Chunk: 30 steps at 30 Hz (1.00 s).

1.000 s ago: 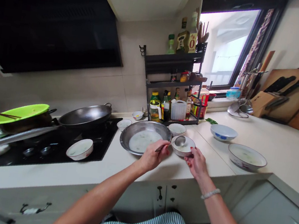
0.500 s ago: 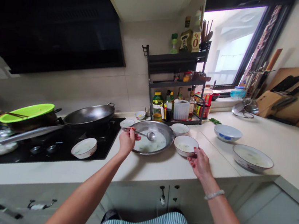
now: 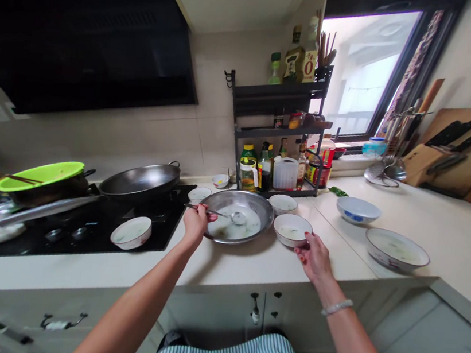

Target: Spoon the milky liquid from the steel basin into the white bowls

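My left hand (image 3: pixel 197 223) is closed round the handle of a metal spoon (image 3: pixel 237 218). The spoon's bowl dips into a pale, milky soup with green bits, inside a wide steel basin (image 3: pixel 264 226). To the right of the basin, a patterned white bowl (image 3: pixel 290 243) with some of the same soup stands on the counter. My right hand (image 3: pixel 314 257) grips that bowl's right rim between thumb and fingers. Behind it sits a small soup bowl (image 3: pixel 282 208), and another small bowl (image 3: pixel 198 199) stands at the basin's far left.
A filled bowl (image 3: pixel 131 244) rests on the black hob (image 3: pixel 82 249), near a wok (image 3: pixel 141 184) and a green strainer (image 3: pixel 42 175). On the right stand a blue-patterned bowl (image 3: pixel 358 214) and an oval soup dish (image 3: pixel 395 261). A condiment rack (image 3: pixel 276 132) rises behind.
The spoon has gone down from above the basin's liquid into it, with my left hand shifting slightly left and down. My right hand keeps its hold on the bowl.
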### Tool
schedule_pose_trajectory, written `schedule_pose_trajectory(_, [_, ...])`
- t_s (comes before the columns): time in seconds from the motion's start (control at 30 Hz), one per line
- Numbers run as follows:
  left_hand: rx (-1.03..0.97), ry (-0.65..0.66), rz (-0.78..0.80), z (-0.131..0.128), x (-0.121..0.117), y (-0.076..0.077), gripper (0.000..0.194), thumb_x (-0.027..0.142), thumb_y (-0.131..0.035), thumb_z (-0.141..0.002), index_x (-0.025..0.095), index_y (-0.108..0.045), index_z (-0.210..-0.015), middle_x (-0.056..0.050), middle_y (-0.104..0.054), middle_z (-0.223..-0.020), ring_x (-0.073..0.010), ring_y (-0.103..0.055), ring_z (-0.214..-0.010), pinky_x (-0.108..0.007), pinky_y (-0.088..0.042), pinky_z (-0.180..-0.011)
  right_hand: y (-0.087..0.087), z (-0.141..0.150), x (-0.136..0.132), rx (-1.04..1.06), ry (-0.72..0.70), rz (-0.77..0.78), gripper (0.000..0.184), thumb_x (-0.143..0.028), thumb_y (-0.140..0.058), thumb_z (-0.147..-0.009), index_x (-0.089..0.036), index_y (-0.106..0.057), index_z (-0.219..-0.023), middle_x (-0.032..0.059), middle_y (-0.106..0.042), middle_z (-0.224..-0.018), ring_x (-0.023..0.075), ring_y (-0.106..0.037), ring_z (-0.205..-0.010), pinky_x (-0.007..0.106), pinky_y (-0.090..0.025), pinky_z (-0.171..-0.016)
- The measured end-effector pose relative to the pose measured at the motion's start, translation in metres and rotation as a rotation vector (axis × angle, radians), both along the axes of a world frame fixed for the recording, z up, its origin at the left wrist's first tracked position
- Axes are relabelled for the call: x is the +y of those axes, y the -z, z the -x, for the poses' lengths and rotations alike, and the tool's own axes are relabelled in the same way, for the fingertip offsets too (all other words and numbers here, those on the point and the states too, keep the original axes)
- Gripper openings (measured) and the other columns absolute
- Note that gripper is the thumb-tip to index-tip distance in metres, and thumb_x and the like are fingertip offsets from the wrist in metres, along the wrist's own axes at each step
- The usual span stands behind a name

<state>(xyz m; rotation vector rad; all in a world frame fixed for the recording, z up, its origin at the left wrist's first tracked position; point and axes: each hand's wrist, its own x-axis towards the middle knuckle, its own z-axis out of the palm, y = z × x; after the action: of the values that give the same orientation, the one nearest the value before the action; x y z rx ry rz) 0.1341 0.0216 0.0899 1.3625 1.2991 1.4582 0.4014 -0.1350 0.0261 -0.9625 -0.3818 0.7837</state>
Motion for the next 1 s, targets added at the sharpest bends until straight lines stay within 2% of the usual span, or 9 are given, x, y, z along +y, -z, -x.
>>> schedule_pose_trajectory(0.47, [-0.055,-0.011,0.007,0.009,0.010,0.000,0.024,0.022,-0.045,-0.086,0.015,-0.066,-0.076,-0.005,-0.064,-0.048,-0.0227,-0.071,-0.052,-0.029,-0.055,-0.056,0.002,-0.001,0.001,0.009,0.003,-0.002,0.046,-0.040,-0.082,-0.058,-0.020,-0.053,-0.087,-0.0043,-0.054,-0.062,0.0090,-0.051,-0.042,0.015,-0.026,-0.032])
schedule_pose_trajectory(0.77, [-0.098,0.014,0.042,0.005,0.002,-0.013,0.025,0.022,-0.044,-0.086,0.014,-0.066,-0.077,-0.004,-0.064,-0.048,-0.0222,-0.070,-0.052,-0.032,-0.058,-0.062,0.004,-0.002,0.000,-0.007,-0.012,0.006,0.045,-0.042,-0.081,-0.061,-0.020,-0.054,-0.090,-0.0032,-0.056,-0.063,0.0091,-0.052,-0.043,0.015,-0.027,-0.033])
schedule_pose_trajectory(1.0, [-0.082,0.013,0.033,0.003,0.000,-0.019,0.026,0.020,-0.043,-0.085,0.013,-0.068,-0.078,-0.006,-0.065,-0.050,-0.0254,-0.072,-0.058,-0.035,-0.058,-0.067,0.005,-0.002,0.001,-0.011,-0.004,0.011,0.045,-0.041,-0.080,-0.061,-0.019,-0.056,-0.092,-0.0014,-0.058,-0.065,0.0094,-0.052,-0.043,0.015,-0.028,-0.034])
